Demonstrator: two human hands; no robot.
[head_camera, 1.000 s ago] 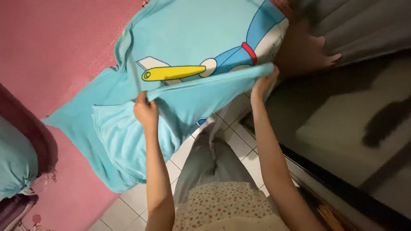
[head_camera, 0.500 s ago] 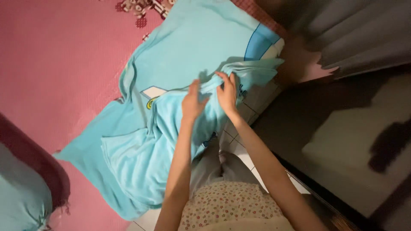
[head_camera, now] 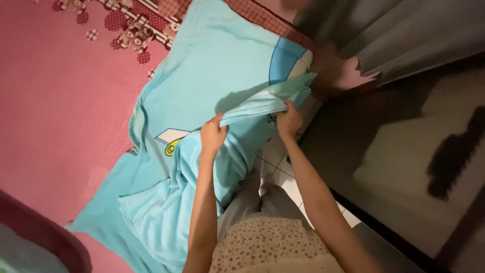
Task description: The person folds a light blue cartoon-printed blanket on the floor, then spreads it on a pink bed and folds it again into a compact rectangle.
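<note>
Head view: looking down along both bare arms at a pink bed and a strip of tiled floor.
Bed: pink bedsheet (head_camera: 60,111) spread far to the left of the left hand, with a small patterned border above it.
Pillowcase: light blue pillowcase (head_camera: 212,71) with a cartoon print, lying on the bed and hanging over its edge, under and around both hands.
Left hand: left hand (head_camera: 213,135) fingers curled closed on a bunched fold of the pillowcase, lifting it off the layer beneath.
Fold: the raised edge runs taut from the left hand across to the right hand, its far end reaching beyond toward the bed's corner.
Right hand: right hand (head_camera: 289,120) pinched closed on the same fold, a little higher than the left.
Floor: white tiled floor (head_camera: 288,177) just below the right hand, beside the person's grey trousers (head_camera: 252,202).
Curtain: grey curtain (head_camera: 404,35) above and right of the right hand.
Dark cabinet: glossy dark surface (head_camera: 404,151) to the right of the right forearm.
</note>
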